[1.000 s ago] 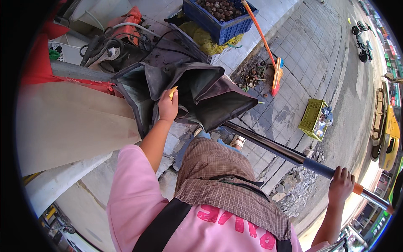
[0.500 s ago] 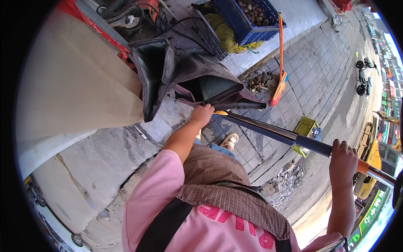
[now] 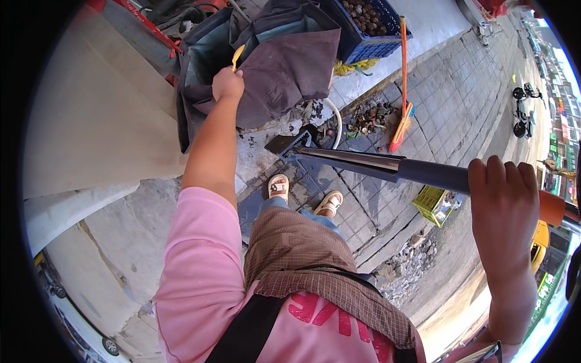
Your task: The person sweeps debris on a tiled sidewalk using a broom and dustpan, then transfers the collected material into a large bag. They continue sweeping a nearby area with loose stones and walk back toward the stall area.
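Left hand [image 3: 227, 85], upper left of centre: fingers curled around a slim yellow implement [image 3: 238, 57], its tip pointing up the frame. Same hand lies against a dark sheet [image 3: 284, 75]; whether the fingers also pinch its cloth, cannot tell.

Right hand [image 3: 505, 212], right side of the frame: fingers wrapped over a pole [image 3: 434, 174], at its dark blue sleeve, just beside an orange collar [image 3: 551, 208]. The pole slants from the right edge toward centre, ending in a flat dark head [image 3: 289, 144].

Dark sheet: upper left to top centre, folded, paler lining showing at its openings.

Near the pole's head: one white hose [image 3: 336, 121], curved; one heap of scraps [image 3: 370, 118]; one broom [image 3: 403, 72], orange handle, upright in the frame, head down.

Top centre: one blue crate [image 3: 380, 45] of brown round pieces [image 3: 364, 18]; yellow netting [image 3: 358, 65] just below it.

Right of centre: one yellow-green crate [image 3: 428, 203], partly filled. Below it, rubble [image 3: 414, 263].

Lower centre: two pale sandals [image 3: 278, 186], brown checked apron [image 3: 302, 242].

Left: one large beige panel [image 3: 103, 121].

Upper right: one two-wheeler [image 3: 521, 115]. Lower left: one white car [image 3: 78, 330].
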Motion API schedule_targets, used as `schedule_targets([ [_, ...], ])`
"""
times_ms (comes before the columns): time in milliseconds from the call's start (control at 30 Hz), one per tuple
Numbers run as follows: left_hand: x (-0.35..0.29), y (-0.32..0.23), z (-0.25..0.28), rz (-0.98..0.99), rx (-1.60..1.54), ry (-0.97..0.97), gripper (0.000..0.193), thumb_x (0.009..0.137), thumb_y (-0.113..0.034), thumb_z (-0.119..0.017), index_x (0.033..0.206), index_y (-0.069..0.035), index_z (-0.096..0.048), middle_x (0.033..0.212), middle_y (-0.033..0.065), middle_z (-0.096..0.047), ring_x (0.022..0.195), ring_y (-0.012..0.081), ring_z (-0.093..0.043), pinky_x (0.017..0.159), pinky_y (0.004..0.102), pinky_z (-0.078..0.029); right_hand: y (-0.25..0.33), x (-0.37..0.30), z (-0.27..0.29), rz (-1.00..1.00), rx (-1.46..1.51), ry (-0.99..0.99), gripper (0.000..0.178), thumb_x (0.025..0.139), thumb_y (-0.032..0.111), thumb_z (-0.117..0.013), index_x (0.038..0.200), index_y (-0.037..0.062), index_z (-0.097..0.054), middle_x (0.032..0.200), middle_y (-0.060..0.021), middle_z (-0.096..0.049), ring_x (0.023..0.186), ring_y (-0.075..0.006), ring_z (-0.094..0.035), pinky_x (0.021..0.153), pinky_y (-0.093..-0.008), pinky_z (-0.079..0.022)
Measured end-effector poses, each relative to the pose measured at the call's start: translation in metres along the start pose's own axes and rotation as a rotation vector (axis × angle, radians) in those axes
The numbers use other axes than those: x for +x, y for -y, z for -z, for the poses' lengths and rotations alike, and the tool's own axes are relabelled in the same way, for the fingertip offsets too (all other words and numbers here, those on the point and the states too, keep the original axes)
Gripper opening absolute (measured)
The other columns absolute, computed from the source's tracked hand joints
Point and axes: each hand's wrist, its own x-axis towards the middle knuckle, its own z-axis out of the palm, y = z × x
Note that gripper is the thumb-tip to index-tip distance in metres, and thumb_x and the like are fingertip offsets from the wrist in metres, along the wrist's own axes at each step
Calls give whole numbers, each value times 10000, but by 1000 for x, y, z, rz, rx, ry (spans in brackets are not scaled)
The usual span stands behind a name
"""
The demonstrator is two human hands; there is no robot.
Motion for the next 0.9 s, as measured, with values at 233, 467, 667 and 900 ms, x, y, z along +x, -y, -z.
schedule_targets([
  [233, 42, 53, 17, 102, -250, -395, 209, 784, -235, -663, 748, -30, -673, 717, 139, -651, 717, 292, -642, 679, 369, -481, 19, 107, 83, 282, -216, -245, 76, 625, 87, -630, 619, 110, -558, 611, -11, -493, 715, -157, -543, 917, -339, -397],
  [467, 7, 112, 25, 85, -835, -125, 229, 836, -93, -594, 1034, 22, -595, 806, 72, -624, 657, 107, -601, 583, 237, -522, 57, 224, 147, 398, -187, -502, 88, 707, 171, -594, 662, 146, -664, 667, 11, -617, 775, -146, -567, 837, -289, -349],
  [667, -96, 160, 18, -100, -571, -154, 205, 887, -180, -542, 980, -11, -611, 733, 82, -636, 581, 149, -601, 547, 286, -468, 108, 300, 191, 341, -193, -662, 74, 706, 134, -603, 700, 155, -674, 745, 11, -636, 872, -158, -563, 990, -322, -318],
  [900, -153, 200, 55, -74, -564, -340, 283, 805, -146, -615, 1064, -38, -579, 976, 145, -610, 893, 319, -594, 754, 383, -484, 119, 361, 157, 284, -157, -640, 100, 752, 155, -599, 783, 153, -695, 917, 0, -644, 1033, -167, -508, 1132, -378, -117],
])
